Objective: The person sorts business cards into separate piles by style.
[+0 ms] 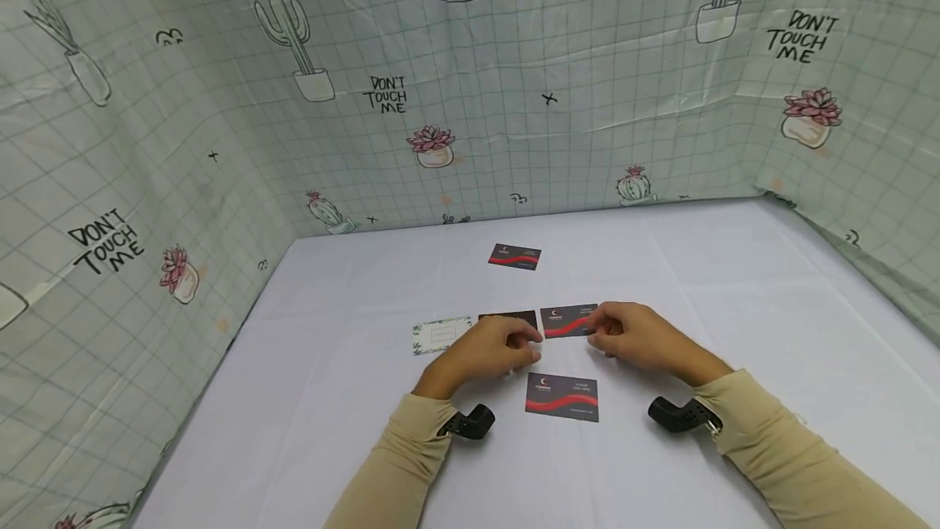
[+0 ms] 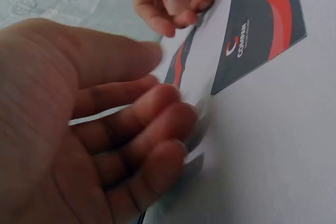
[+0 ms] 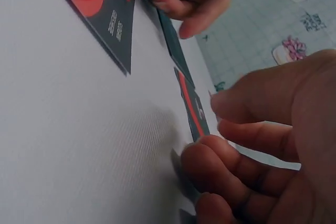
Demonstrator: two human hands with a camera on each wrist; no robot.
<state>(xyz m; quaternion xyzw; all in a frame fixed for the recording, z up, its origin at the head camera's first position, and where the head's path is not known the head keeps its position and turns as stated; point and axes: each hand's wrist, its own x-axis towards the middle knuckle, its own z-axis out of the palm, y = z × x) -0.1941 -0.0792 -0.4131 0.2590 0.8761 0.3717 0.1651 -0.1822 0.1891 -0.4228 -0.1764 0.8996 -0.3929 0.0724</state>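
White table (image 1: 734,284); dark red-striped card (image 1: 515,256) lying alone toward back; pale floral card (image 1: 441,335) left of middle row; cactus-print backdrop (image 1: 220,104) around three sides.

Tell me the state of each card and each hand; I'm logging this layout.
Grey business card with red wave, middle: flat, face up, both hands at its ends.
Near grey-and-red card: flat, face up, untouched.
Far grey-and-red card: flat, face up, untouched.
Dark brown card: flat, partly hidden.
White floral-bordered card: flat, untouched.
Left hand: fingers curled.
Right hand: fingers curled.
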